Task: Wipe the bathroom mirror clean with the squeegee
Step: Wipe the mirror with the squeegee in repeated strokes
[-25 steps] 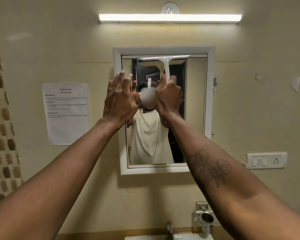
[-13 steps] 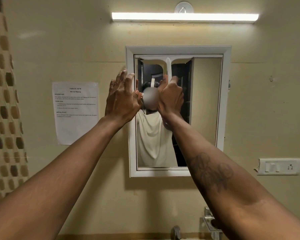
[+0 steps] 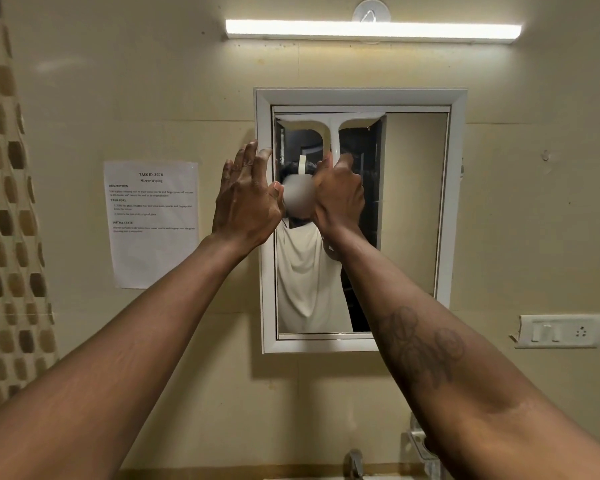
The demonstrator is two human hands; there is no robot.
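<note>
Clamping one squeegee (image 3: 329,124) atop one mirror (image 3: 413,202): right hand (image 3: 338,199); left hand (image 3: 246,199), fingers straight, touches the mirror's frame.

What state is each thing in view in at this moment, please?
squeegee: blade at the mirror's top edge, handle pointing down
mirror: hung on the wall, marks too faint to judge
right hand: grips the squeegee handle
left hand: open, fingertips at the mirror's left frame
light: on
notice: flat on the wall

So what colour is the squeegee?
White. The squeegee shows best in the head view, held by the right hand near the top of the mirror.
</note>
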